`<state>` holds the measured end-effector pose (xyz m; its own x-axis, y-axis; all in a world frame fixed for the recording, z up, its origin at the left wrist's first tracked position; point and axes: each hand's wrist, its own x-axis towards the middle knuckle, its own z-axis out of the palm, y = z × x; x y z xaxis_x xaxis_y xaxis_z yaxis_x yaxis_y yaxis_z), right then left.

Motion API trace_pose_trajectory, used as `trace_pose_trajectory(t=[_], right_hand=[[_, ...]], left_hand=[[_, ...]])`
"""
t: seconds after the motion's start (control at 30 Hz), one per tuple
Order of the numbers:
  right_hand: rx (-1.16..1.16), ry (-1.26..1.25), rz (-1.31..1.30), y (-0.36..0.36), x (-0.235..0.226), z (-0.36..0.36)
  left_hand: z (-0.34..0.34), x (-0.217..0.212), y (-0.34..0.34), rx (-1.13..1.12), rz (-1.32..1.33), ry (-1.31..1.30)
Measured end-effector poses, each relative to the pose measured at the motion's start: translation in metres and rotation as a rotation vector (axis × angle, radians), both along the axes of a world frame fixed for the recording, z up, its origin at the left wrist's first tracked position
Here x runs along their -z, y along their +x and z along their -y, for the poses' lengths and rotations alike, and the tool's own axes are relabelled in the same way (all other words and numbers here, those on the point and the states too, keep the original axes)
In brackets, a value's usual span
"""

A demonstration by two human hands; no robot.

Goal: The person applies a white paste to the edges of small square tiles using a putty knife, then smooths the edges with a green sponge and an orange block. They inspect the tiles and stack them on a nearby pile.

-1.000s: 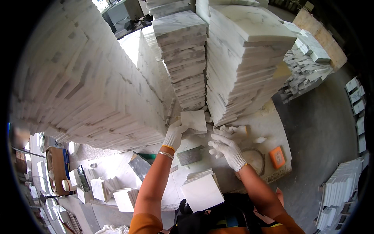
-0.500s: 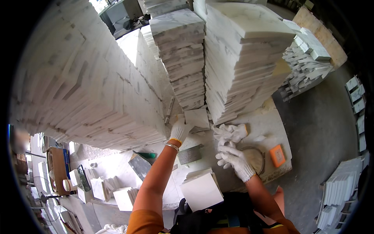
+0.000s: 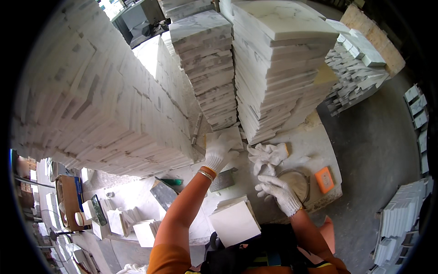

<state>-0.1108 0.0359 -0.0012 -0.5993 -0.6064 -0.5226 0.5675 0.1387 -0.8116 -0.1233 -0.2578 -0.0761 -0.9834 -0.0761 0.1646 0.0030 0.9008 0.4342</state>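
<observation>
My left hand (image 3: 219,150), in a white knit glove, reaches over a small pale square tile (image 3: 235,133) at the foot of the middle stack. Its fingers are smeared by motion, so I cannot tell whether they grip the tile. Just below that hand lies a grey rectangular block (image 3: 222,181). My right hand (image 3: 279,194), also gloved, hovers over the tabletop with fingers extended and nothing in it. Beyond it rests a crumpled white glove (image 3: 268,155), and beside it a round dish-like thing (image 3: 295,185). A short pile of white square tiles (image 3: 235,223) stands close to my body.
Tall marble tile stacks rise at the left (image 3: 105,100), middle (image 3: 205,68) and right (image 3: 273,73). An orange block (image 3: 324,180) sits near the table's right edge. Small tile piles (image 3: 147,233), a dark grey slab (image 3: 163,195) and a cardboard box (image 3: 69,201) are on the left.
My left hand has moved slightly right, from the small tile's left edge to over it. My right hand has barely shifted and stays empty.
</observation>
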Motion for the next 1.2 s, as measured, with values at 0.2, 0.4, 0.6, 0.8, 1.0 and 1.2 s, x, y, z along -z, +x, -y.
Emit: trace_pose_trajectory(t=[0.2,0.4,0.6,0.8,1.0,1.2], right_hand=[[0.057,-0.035,0.039,-0.003,0.011,-0.013],[-0.014,0.026,-0.020,0.004,0.009,-0.002],[-0.041,0.011,-0.064,0.005,-0.002,0.006],[-0.017,0.028,-0.110,0.014,-0.010,-0.008],[0.088,0.040,-0.020,0.022,-0.002,-0.037],[0.057,0.072,-0.046,0.027,-0.006,-0.033]], left_hand=[[-0.011,0.003,-0.009,-0.084,-0.020,-0.054],[-0.018,-0.001,-0.008,-0.161,0.049,-0.028],[-0.019,-0.009,-0.011,-0.213,0.162,0.067],[-0.016,-0.008,0.001,-0.207,0.077,0.102],[0.007,-0.004,0.033,-0.431,0.134,0.194],[0.001,0.000,0.027,-0.401,0.122,0.195]])
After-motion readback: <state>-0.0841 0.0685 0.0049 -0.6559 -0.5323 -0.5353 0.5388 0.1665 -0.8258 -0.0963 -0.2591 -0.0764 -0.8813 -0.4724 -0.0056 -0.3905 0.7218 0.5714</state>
